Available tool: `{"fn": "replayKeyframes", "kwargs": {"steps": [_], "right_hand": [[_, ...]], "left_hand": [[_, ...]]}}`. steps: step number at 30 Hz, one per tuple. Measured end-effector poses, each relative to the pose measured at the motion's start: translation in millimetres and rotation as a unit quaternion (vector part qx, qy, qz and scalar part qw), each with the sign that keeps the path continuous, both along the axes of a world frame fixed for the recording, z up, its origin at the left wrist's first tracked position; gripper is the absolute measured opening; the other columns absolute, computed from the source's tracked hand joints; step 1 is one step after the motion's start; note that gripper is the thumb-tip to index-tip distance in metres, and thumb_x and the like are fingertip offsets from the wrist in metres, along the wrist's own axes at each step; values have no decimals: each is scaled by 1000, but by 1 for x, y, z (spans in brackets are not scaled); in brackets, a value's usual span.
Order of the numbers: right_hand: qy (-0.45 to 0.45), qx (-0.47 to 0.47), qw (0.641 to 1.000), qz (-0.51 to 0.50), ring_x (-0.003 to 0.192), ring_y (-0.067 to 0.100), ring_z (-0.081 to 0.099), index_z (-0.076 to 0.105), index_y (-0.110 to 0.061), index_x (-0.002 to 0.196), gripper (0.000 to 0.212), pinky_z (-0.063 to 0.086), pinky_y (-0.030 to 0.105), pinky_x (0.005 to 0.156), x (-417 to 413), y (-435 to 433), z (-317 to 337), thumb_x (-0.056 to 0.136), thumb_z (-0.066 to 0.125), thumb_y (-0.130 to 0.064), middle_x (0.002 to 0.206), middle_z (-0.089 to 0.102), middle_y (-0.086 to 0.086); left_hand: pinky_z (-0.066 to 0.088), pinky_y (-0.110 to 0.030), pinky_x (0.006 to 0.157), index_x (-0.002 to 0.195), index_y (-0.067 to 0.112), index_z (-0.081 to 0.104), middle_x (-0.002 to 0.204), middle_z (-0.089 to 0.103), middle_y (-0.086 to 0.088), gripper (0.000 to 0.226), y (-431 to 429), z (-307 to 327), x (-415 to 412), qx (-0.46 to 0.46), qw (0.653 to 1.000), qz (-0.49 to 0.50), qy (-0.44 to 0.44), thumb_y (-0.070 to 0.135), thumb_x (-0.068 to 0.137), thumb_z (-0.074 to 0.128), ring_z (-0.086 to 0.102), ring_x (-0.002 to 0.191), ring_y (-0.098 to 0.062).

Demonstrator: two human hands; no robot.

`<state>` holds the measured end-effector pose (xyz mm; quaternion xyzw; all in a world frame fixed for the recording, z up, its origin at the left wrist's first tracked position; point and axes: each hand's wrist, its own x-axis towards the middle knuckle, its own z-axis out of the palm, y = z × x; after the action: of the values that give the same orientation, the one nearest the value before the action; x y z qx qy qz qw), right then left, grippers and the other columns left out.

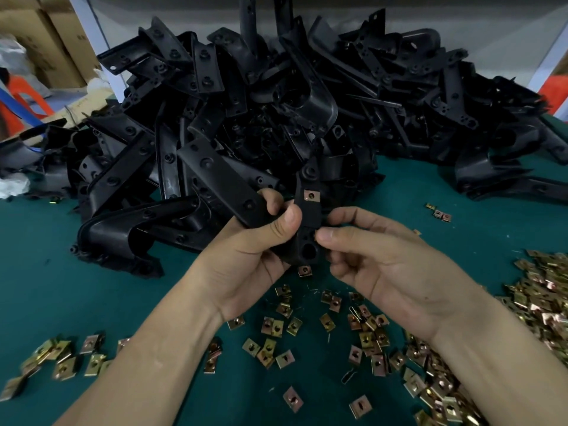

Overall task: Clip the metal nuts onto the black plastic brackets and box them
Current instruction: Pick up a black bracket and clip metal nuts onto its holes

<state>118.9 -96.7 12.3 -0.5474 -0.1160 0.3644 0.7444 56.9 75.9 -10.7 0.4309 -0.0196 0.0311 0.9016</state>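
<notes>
My left hand (pixel 255 253) grips a black plastic bracket (pixel 309 210) held upright over the green table. One metal nut (pixel 311 196) is clipped on its upper part and another (pixel 305 270) sits at its lower end. At the bracket's right edge, the thumb and forefinger of my right hand (pixel 381 262) pinch; I cannot see clearly whether a nut lies between them. Several loose brass-coloured nuts (pixel 362 327) lie scattered on the table below my hands.
A big heap of black brackets (pixel 246 96) fills the back of the green table (pixel 61 287). A thick pile of nuts (pixel 541 296) lies at the right edge, more nuts (pixel 58 358) at the left. Cardboard boxes (pixel 46 41) stand far left behind the table.
</notes>
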Motion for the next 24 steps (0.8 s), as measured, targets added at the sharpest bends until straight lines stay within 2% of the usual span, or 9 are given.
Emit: {"fn": "replayKeyframes", "kwargs": {"steps": [2,4,8,11,13,16,18,21,24], "right_hand": [[13,-10,1000,1,55,4,53,70,-9,107,53,46,16,50,-2,2,-2,57,85,-17,77,65,-2],[15,-9,1000,14,51,3,47,69,-3,117,61,40,15,47,-3,3,-3,60,85,-18,77,62,-3],[-15,-1,1000,20,52,3,46,72,-9,115,55,38,15,48,-4,2,-2,64,88,-20,80,63,-4],[-106,-47,993,-15,67,4,59,77,-23,107,37,44,19,63,-4,4,-3,70,85,-21,80,69,-9],[-192,-85,976,-57,83,5,68,77,-30,103,28,49,21,74,-5,4,-2,79,81,-16,88,74,-10],[-311,-112,939,-94,86,2,71,74,-36,105,33,53,13,71,-12,3,2,79,86,-20,94,75,-15],[-347,-142,920,-119,86,2,70,72,-38,111,39,52,13,71,-15,5,5,77,88,-26,97,73,-15],[-399,-200,882,-155,89,0,66,70,-37,121,48,49,12,75,-16,5,13,77,87,-29,105,65,-16],[-417,-208,874,-137,91,1,65,72,-33,118,43,52,16,79,-18,-1,27,77,86,-28,101,67,-14]], "left_hand": [[55,-42,90,80,17,44,114,55,-18,32,-3,0,0,29,1000,3,1,12,81,75,65,109,-30],[51,-44,93,82,18,39,109,65,-14,29,-4,-1,-1,40,999,-18,-13,13,87,67,66,106,-27],[48,-44,94,87,18,40,105,73,-7,21,-1,-2,-1,52,998,-34,-27,15,91,61,67,102,-27],[55,-42,90,91,17,48,107,71,-9,22,-4,-5,2,64,998,8,-8,16,85,70,68,103,-31],[57,-41,89,92,18,53,111,70,-10,21,-6,-9,4,65,997,43,3,17,84,72,67,105,-28],[57,-43,95,95,18,55,114,70,-10,10,-7,-7,4,77,995,67,-11,16,95,64,67,108,-27],[57,-44,95,98,17,56,113,70,-9,8,-7,-3,2,86,993,75,-22,17,96,64,66,110,-28],[59,-37,90,100,20,62,114,70,-9,10,-10,4,-3,105,990,92,-20,15,93,68,67,109,-25],[60,-35,87,98,21,66,110,71,-9,10,-16,14,-9,119,988,99,-16,14,91,67,68,107,-25]]}}
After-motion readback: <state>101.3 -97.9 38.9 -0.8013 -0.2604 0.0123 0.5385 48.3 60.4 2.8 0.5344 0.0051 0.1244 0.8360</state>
